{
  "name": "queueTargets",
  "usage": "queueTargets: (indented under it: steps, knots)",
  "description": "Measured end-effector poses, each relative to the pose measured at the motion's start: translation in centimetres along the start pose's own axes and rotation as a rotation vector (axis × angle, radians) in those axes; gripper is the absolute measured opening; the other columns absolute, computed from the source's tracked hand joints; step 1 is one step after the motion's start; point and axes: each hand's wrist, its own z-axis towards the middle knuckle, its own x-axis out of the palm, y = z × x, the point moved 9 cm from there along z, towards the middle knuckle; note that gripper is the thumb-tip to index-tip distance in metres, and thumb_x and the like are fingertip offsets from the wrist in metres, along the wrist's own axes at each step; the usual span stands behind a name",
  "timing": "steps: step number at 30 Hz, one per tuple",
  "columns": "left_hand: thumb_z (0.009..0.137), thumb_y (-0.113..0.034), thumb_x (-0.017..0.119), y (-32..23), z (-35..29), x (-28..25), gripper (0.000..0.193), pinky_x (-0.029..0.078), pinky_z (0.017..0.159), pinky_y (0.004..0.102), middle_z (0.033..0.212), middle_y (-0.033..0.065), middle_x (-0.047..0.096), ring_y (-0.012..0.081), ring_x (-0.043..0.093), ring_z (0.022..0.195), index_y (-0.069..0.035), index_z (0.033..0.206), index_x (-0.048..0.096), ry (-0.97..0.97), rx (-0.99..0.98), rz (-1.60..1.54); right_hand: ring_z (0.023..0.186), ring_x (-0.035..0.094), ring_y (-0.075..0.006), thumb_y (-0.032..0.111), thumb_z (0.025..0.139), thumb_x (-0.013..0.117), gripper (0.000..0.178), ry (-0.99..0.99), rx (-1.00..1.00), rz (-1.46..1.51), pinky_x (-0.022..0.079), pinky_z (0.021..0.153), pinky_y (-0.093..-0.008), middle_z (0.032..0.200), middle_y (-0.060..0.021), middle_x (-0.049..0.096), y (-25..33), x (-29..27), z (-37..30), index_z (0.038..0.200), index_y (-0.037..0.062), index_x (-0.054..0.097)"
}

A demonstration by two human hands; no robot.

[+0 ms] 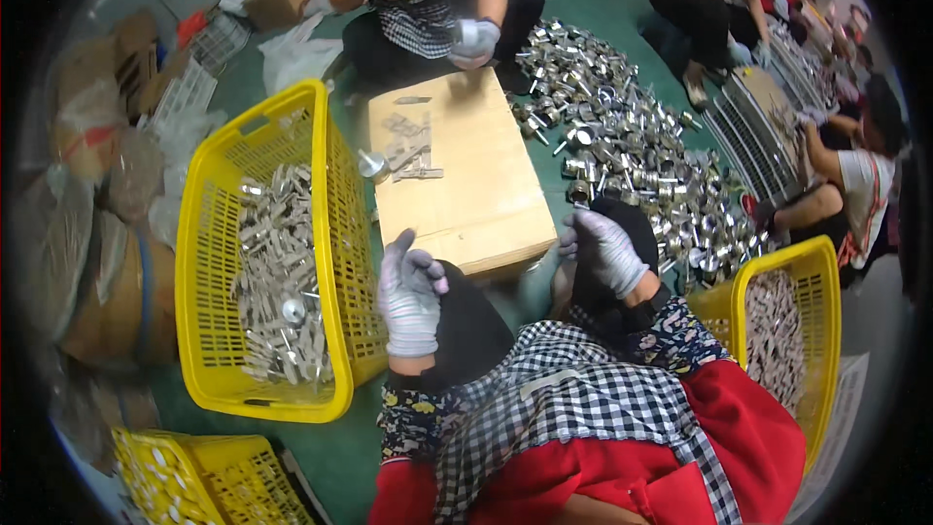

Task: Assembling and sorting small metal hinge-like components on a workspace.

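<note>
My left hand [410,297], in a pale grey glove, is raised beside the near left corner of a cardboard box [486,209]. Its fingers are apart and nothing shows in them. At the box's near right corner is my gloved right hand [610,251], fingers curled and tips together; whatever they may hold is too small to make out. Several flat metal pieces [416,157] lie on the box top, toward its left side. A round metal cup with a stem [372,164] is at the box's left edge. Beyond my right hand spreads a heap of similar metal cups with stems [607,126].
A large yellow basket [340,331] of metal pieces stands left, another yellow basket [824,369] right. A smaller yellow crate [199,467] is lower left. Across the box sits a co-worker [418,0], gloved hand around a cup-shaped part. Other people work by grey racks [748,141].
</note>
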Motion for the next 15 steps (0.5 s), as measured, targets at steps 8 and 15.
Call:
queueTargets:
  steps: [8,15]
  knots:
    - [0.085,-0.054,0.046,3.4,5.7,7.5,0.065,0.041,0.046,0.0247,0.076,0.0057,0.054,0.0164,0.054,0.064,0.001,0.119,0.044,0.246,-0.219,0.24,0.066,0.058,-0.0196,0.036,0.085,0.055,0.033,-0.151,-0.179,0.118,0.046,0.065,-0.03,0.074,-0.0061,0.06,5.7,-8.0,-6.8,0.097,0.0052,0.055]
    - [0.078,-0.063,0.047,5.6,17.3,7.5,0.077,0.044,0.074,0.0425,0.107,0.0155,0.051,0.0282,0.051,0.09,0.0,0.122,0.042,0.108,-0.241,0.49,0.064,0.059,-0.0177,0.033,0.086,0.056,0.036,-0.294,-0.219,0.287,0.052,0.067,-0.0333,0.072,-0.0049,0.058,4.9,-12.0,-9.8,0.101,0.0015,0.051]
